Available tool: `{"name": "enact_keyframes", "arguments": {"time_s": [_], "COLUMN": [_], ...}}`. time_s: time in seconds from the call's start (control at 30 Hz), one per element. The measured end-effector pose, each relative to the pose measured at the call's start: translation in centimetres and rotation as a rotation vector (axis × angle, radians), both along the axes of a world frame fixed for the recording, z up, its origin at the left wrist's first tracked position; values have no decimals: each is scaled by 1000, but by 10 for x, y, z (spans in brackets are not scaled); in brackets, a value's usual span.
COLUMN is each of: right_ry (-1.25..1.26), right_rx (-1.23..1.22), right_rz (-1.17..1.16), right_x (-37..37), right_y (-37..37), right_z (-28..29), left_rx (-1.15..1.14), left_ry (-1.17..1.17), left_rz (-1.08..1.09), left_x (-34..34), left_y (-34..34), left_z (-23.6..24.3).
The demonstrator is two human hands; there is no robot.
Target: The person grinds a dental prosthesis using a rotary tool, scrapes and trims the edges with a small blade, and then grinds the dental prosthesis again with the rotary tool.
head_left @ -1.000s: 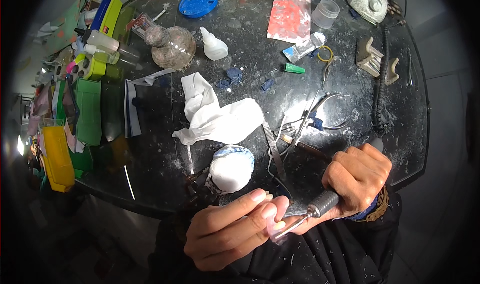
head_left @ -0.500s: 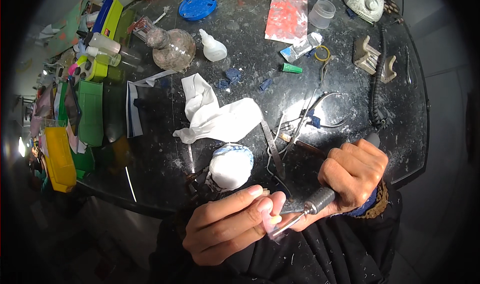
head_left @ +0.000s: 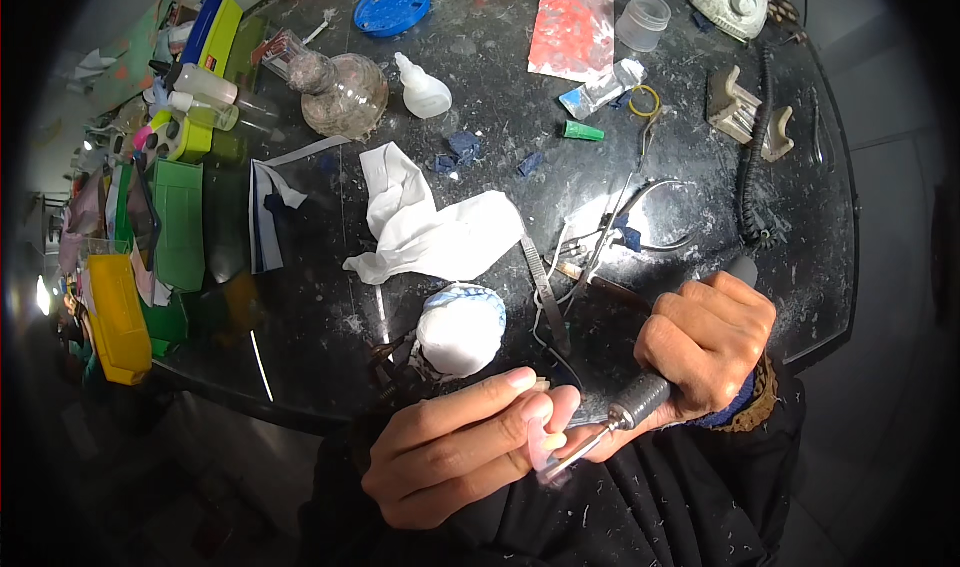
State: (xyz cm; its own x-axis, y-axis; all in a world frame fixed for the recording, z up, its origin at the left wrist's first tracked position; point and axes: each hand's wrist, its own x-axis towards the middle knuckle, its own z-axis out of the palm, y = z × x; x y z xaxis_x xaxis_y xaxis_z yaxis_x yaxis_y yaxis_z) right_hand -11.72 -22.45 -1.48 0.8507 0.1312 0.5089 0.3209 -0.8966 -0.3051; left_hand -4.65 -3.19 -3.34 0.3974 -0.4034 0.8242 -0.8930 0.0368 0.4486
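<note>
Between the thumb and fingers of my left hand (head_left: 450, 452) is a small pink denture piece (head_left: 540, 443) with a pale tooth-coloured bit, partly hidden by the fingertips. My right hand (head_left: 708, 345) is wrapped round a dark rotary handpiece (head_left: 641, 399). Its thin metal bur (head_left: 578, 455) points down and left, its tip at the lower edge of the pink piece, where the view is blurred. Just beyond my left hand sits a rounded white lump (head_left: 460, 337) with a blue-patterned edge.
Crumpled white paper (head_left: 440, 239) lies past the lump, beside a flat metal tool (head_left: 545, 292). Curved pliers (head_left: 665, 245) and a green cap (head_left: 584, 131) are farther off. A coiled cord (head_left: 748, 182) runs at right; green and yellow bins (head_left: 118, 317) line the left.
The pink piece has tilted slightly in my left fingers, and the bur tip has dropped a little along it. Both hands keep their hold.
</note>
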Motion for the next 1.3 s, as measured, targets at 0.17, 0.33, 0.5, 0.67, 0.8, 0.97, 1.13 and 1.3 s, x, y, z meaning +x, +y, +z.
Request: {"name": "enact_keyframes", "arguments": {"time_s": [0.17,0.33,0.5,0.67,0.8,0.97,1.13,1.3], "right_ry": [45,32,42,51,55,-31,-42,-83], "right_rx": [-47,-26,-80,-100,-88,-90,-81,-104], "right_rz": [32,10,16,-28,-62,59,14,48], "right_x": [-1,0,-3,-4,-2,5,5,6], "right_y": [-2,-3,-4,-7,-8,-16,-19,-21], "right_z": [-1,-1,9,7,10,12,6,5], "left_rx": [14,-1,6,-15,-13,-1,-200,-104], "left_ry": [-25,-33,-69,-109,-101,232,596,473], "left_rz": [-12,3,0,-8,-28,-315,-604,-640], "left_x": [3,2,3,6,5,8,8,14], "left_y": [1,-1,0,-5,-3,4,-8,-10], "left_z": [-2,-3,0,-6,-4,11,-9,-9]}}
